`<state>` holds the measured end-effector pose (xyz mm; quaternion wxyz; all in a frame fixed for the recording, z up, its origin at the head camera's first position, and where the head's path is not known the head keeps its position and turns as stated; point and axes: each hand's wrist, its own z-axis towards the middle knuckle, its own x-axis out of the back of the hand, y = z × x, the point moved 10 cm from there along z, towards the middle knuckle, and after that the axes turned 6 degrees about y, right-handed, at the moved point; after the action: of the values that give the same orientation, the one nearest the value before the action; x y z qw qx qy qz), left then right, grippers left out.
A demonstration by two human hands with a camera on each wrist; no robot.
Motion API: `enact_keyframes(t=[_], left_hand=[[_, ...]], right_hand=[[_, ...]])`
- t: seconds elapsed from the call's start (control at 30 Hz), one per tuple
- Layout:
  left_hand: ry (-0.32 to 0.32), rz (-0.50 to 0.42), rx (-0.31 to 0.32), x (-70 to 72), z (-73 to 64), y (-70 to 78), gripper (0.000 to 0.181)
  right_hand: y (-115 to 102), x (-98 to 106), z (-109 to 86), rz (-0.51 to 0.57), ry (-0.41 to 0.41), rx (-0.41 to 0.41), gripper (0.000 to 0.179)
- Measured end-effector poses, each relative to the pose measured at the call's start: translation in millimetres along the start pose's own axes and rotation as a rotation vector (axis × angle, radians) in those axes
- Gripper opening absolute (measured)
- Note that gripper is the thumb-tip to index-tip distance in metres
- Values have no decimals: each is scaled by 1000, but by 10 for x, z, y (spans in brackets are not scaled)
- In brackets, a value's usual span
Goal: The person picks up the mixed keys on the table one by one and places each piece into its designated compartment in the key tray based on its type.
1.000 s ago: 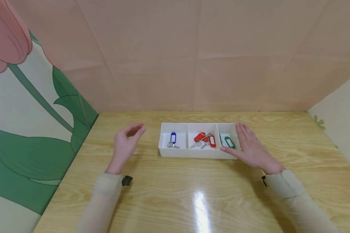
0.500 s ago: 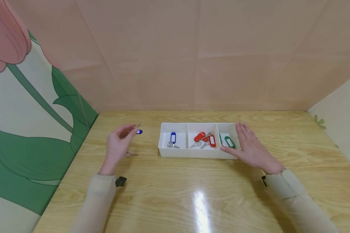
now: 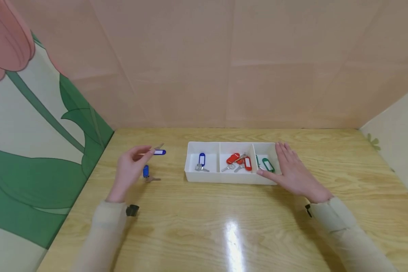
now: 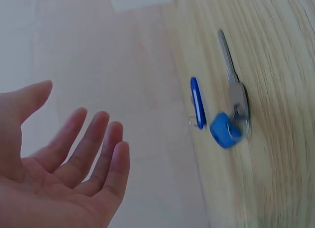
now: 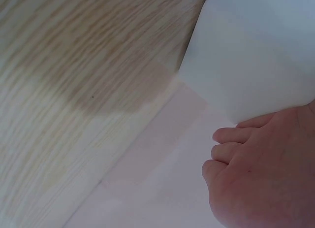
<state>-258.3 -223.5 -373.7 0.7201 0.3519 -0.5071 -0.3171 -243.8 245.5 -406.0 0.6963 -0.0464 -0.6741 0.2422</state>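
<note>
My left hand hovers over the table's left side, fingers loosely bent and apart, holding nothing in the left wrist view. Near its fingertips lies a key with a blue-framed tag. A second key with a blue tag lies closer to the front. My right hand rests against the right end of a white three-compartment box, fingers straight, thumb at the front rim. Inside are a blue-tagged key at left, several red-tagged keys in the middle and green tags at right.
The wood-grain table meets a pink back wall. At the left stands a wall printed with a tulip and green leaves. A pale wall stands at the right.
My left hand has drawn back leftwards, and two blue-tagged keys have come into view beside it on the table. My right hand and the box have stayed in place.
</note>
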Motion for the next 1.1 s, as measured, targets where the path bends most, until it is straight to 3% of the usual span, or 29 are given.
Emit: enact_keyframes(t=[0.27,0.57,1.1], left_hand=[[-36,81,9,10,26,-55,50],[-79,164,70,-48,38,-175,49],[-125,207,64,-93,62,-221,52]], right_hand=[[-22,21,-5,3,-4,-3,114],[-23,24,-8,2,3,-1,114],[-23,23,-16,7,3,7,113]])
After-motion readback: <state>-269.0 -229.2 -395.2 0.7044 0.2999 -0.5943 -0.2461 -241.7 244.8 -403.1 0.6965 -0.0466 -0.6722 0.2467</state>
